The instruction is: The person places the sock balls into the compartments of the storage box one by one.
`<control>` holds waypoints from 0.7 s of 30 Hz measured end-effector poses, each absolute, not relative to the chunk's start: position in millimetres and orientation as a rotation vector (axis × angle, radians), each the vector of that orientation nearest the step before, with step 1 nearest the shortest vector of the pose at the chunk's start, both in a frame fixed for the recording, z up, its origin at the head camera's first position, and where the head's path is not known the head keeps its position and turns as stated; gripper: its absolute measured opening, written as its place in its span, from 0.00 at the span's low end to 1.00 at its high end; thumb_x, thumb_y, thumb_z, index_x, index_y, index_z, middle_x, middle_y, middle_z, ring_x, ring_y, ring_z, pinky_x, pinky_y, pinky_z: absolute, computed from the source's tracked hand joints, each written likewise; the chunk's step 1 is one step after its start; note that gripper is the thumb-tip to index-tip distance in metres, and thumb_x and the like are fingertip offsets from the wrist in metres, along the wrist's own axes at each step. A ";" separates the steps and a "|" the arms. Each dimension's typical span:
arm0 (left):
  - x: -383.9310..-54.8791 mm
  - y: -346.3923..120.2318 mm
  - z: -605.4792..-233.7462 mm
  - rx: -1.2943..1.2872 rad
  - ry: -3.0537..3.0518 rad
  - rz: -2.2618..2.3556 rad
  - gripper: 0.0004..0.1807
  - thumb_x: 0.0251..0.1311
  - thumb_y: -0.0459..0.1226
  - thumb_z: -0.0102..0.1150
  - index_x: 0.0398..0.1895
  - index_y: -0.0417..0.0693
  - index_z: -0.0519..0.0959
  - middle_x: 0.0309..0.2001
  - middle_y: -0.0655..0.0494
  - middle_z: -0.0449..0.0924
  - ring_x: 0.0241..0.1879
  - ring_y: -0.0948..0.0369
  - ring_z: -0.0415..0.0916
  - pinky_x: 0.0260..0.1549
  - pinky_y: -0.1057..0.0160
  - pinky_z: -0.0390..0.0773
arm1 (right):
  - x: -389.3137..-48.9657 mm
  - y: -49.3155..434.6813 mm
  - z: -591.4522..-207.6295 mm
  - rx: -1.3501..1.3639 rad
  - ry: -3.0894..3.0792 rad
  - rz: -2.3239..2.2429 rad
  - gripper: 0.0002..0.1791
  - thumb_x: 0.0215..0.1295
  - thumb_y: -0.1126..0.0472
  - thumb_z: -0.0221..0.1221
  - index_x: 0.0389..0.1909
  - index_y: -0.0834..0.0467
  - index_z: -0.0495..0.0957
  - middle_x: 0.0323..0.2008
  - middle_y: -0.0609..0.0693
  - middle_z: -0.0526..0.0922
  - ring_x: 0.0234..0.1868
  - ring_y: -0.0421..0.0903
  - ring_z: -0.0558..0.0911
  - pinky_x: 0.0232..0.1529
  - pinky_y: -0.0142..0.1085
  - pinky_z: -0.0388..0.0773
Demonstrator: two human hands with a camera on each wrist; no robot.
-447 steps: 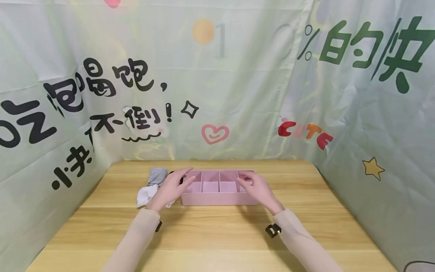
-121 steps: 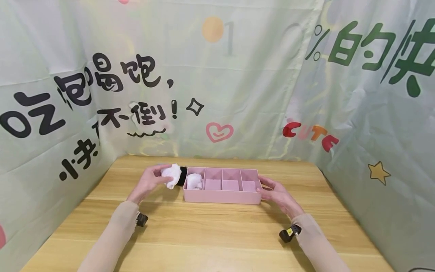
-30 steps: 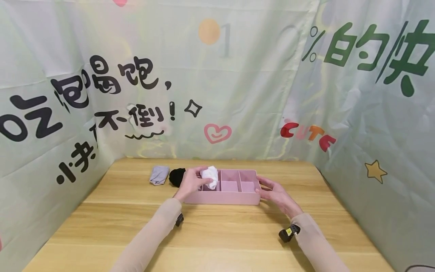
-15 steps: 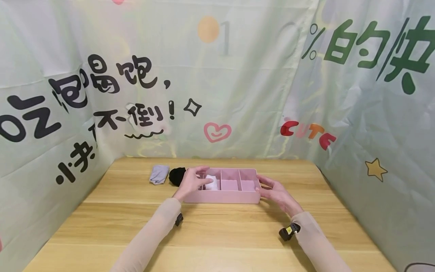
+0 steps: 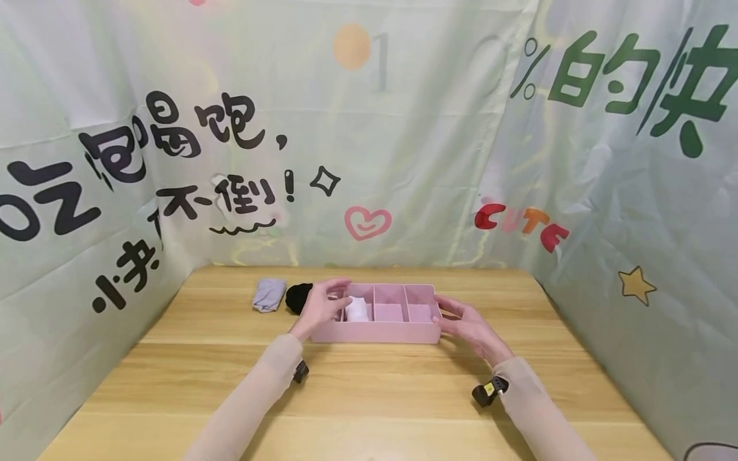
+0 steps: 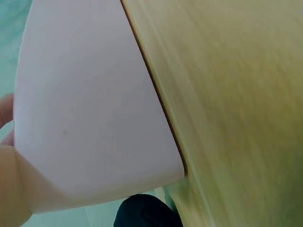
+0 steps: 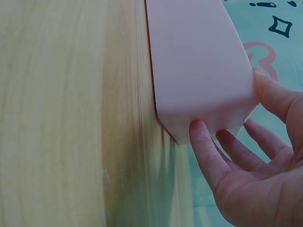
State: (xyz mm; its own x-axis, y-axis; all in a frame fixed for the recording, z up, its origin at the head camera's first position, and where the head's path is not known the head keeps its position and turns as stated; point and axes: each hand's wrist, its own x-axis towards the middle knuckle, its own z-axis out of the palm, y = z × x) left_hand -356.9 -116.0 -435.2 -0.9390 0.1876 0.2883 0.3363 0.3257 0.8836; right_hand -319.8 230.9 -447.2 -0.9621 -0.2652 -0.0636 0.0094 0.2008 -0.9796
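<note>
A pink divided box [image 5: 377,332] stands on the table, a row of compartments facing up. In its second compartment from the left sits a white cloth bundle [image 5: 357,310]. My left hand [image 5: 316,310] hovers over the left end of the box, thumb and fingers spread beside the bundle, holding nothing visible. It mostly hides the leftmost compartment. At the right end my right hand [image 5: 469,323] grips the box, thumb at the front corner and fingers around the end wall. The right wrist view shows its fingertips [image 7: 198,126] pressed on that wall.
Left of the box lie a black balled cloth [image 5: 297,298], partly behind the left hand, and a grey folded cloth [image 5: 268,295]. The wooden table [image 5: 369,397] is enclosed at back and sides by a printed curtain [image 5: 403,160].
Over the last second the left hand lowered the white bundle into the second compartment and released it, drawing slightly left. Earlier, another white bundle lay in the first compartment. The right hand stays put.
</note>
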 end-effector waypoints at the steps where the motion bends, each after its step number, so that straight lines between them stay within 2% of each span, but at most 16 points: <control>1: -356.1 -116.6 -434.3 -0.486 -2.429 -1.705 0.23 0.56 0.27 0.66 0.58 0.41 0.79 0.54 0.35 0.80 0.54 0.45 0.79 0.43 0.60 0.84 | -320.2 230.7 -447.8 -0.236 2.258 -1.840 0.38 0.67 0.66 0.60 0.75 0.60 0.55 0.74 0.64 0.56 0.69 0.63 0.67 0.60 0.45 0.76; 4: -354.6 -118.4 -432.3 -0.496 -2.382 -1.729 0.21 0.58 0.25 0.63 0.57 0.38 0.79 0.52 0.34 0.80 0.53 0.45 0.79 0.48 0.58 0.82 | -320.8 230.3 -449.1 -0.225 2.267 -1.836 0.38 0.67 0.65 0.60 0.75 0.60 0.56 0.74 0.64 0.57 0.68 0.61 0.68 0.59 0.43 0.77; 10: -354.7 -126.4 -430.4 -0.478 -2.364 -1.746 0.20 0.59 0.26 0.62 0.56 0.40 0.79 0.51 0.39 0.82 0.52 0.49 0.80 0.53 0.56 0.79 | -319.0 231.5 -448.6 -0.219 2.272 -1.835 0.38 0.66 0.66 0.60 0.75 0.60 0.56 0.74 0.63 0.57 0.68 0.62 0.68 0.59 0.44 0.77; 15: -356.9 -138.1 -431.4 -0.455 -2.346 -1.756 0.19 0.60 0.28 0.63 0.55 0.41 0.80 0.50 0.40 0.83 0.50 0.50 0.81 0.52 0.57 0.80 | -319.5 232.9 -447.2 -0.232 2.286 -1.821 0.39 0.66 0.64 0.61 0.75 0.60 0.56 0.74 0.64 0.57 0.68 0.62 0.67 0.60 0.45 0.76; 21: -354.0 -151.2 -431.1 -0.443 -2.375 -1.700 0.17 0.59 0.29 0.65 0.53 0.42 0.81 0.51 0.39 0.82 0.49 0.52 0.81 0.47 0.64 0.80 | -321.5 231.6 -448.0 -0.247 2.275 -1.823 0.40 0.65 0.65 0.62 0.75 0.61 0.55 0.74 0.65 0.56 0.70 0.65 0.64 0.60 0.44 0.76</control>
